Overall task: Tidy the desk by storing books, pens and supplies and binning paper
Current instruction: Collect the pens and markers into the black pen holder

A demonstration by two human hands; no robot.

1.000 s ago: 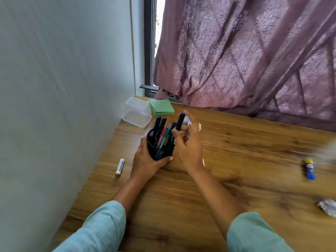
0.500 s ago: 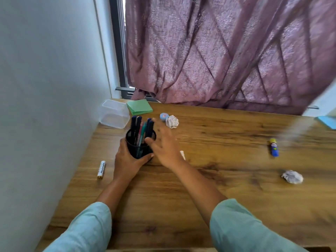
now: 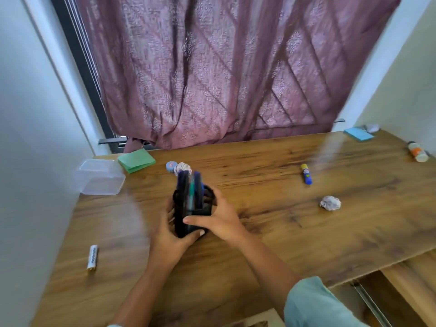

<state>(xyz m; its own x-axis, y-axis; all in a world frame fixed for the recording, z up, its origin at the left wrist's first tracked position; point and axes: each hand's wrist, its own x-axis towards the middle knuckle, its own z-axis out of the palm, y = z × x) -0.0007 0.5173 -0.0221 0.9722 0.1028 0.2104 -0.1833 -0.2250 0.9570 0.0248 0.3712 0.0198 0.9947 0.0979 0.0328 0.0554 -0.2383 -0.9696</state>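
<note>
Pen holder (image 3: 192, 214) clasped by left hand (image 3: 168, 241) and right hand (image 3: 223, 220) | wall (image 3: 35, 161) close left | open desk (image 3: 271, 244) rightward

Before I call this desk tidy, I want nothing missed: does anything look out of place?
Yes. A crumpled paper ball lies loose on the right half of the desk, a second paper ball sits just behind the pen holder, and a glue stick and a white marker lie on their sides, unstored.
</note>
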